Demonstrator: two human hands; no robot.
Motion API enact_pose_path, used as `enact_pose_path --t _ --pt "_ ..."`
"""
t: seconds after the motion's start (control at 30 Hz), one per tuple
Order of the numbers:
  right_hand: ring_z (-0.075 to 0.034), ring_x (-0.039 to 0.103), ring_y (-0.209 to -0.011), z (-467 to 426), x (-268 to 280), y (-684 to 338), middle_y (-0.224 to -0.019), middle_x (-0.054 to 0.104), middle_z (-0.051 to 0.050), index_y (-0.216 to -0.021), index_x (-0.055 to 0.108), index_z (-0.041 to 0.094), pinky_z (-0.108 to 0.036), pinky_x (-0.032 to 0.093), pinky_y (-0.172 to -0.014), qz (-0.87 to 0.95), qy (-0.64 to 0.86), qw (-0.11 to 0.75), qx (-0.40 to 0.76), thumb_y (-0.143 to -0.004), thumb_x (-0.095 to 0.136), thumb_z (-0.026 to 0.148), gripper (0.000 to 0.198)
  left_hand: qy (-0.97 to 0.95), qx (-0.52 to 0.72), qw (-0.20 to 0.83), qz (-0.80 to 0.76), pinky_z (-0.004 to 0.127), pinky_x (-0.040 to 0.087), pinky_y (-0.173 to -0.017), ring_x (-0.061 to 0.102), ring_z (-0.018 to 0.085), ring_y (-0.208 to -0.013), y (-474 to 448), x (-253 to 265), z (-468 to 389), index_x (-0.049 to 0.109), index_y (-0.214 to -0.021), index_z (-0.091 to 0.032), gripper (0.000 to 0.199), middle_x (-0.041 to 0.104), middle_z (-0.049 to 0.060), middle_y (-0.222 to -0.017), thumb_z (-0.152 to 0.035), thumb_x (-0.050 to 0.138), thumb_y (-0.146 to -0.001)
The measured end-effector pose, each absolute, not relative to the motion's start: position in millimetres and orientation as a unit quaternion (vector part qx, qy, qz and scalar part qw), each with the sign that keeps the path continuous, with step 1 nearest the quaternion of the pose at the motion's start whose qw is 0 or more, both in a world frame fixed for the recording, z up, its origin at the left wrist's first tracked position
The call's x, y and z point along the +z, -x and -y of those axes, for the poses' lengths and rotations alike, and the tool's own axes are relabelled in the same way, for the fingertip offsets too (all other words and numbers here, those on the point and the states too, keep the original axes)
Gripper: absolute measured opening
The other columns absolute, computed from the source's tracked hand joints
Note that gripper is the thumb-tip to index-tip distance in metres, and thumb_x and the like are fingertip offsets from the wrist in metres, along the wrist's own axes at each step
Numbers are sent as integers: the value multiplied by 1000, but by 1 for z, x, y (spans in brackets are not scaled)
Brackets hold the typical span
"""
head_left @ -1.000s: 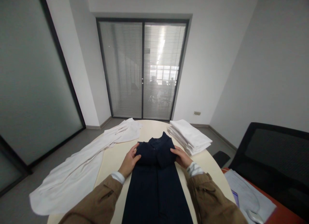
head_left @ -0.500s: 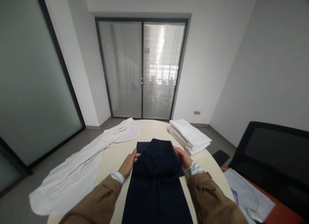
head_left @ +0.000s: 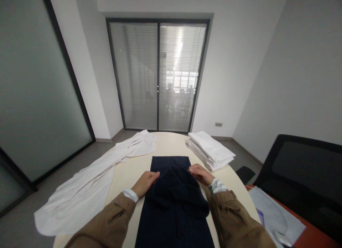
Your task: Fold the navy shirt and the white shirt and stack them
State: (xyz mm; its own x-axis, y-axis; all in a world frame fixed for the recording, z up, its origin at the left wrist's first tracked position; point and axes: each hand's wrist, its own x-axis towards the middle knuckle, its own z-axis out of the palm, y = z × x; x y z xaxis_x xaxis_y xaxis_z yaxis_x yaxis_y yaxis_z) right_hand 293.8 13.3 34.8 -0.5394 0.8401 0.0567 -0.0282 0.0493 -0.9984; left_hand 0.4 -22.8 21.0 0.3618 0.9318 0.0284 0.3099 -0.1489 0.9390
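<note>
In the head view, the dark blue cloth (head_left: 175,223) lies down the middle of the round table (head_left: 169,143). Its flat top end stops short of the table's far edge, and its bottom end runs out of the picture on the near side. A loose, puffy part sits on top, bunched up between the two hands. The left hand (head_left: 145,184) pinches the cloth at its left side, thumb on top. The right hand (head_left: 201,174) pinches it at its right side, with the fingers curled in tight.

To do this part well, I think both hands should pull softly and at the same time – if one pulls more, the cloth may go crooked. The puffy part bulges to the right, so it looks like it needs smoothing there. Keep the sides in line with the long flat part below.

A white cloth (head_left: 88,194) droops over the table's left edge, and a white folded pile (head_left: 212,150) sits by its far right edge – both well clear of the pinching fingers.
</note>
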Motion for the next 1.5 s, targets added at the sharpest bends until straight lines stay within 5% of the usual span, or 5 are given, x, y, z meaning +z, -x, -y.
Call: enact_pose_path --t 0.33,0.7,1.0,1.27,1.5 --pt "-13 61 -56 -36 17 -306 -68 65 1 -96 61 19 -25 46 -59 622 629 379 273 -76 64 51 39 -676 390 242 -576 27 44 -71 61 17 -75 5 15 16 65 -99 -17 29 67 4 -85 -37 48 -87" --pt "-17 56 -44 -19 31 -302 -44 56 -3 -52 53 19 -26 39 -50 662 662 103 337 -71 66 64 50 -711 176 138 -667 29 44 -70 65 23 -83 3 27 30 52 -126 -24 43 67 4 -90 -36 57 -85" --pt "-17 61 -68 -39 6 -292 -69 65 -4 -69 57 19 -25 37 -60 702 654 235 158 -85 55 53 38 -714 328 90 -612 29 45 -90 62 19 -101 0 12 5 60 -114 -19 26 65 8 -110 -20 49 -91" --pt "-21 68 -71 -24 23 -298 -78 72 -10 -79 67 16 -27 47 -59 650 627 177 391 -75 66 61 46 -700 204 140 -670 32 45 -76 67 26 -88 1 23 27 49 -127 -19 42 69 10 -93 -38 51 -90" --pt "-24 71 -82 -29 14 -289 -90 74 -11 -91 67 14 -30 54 -71 632 573 278 440 -80 64 51 39 -712 286 216 -605 29 45 -77 64 21 -86 9 8 15 49 -125 -18 38 64 5 -85 -26 51 -88"
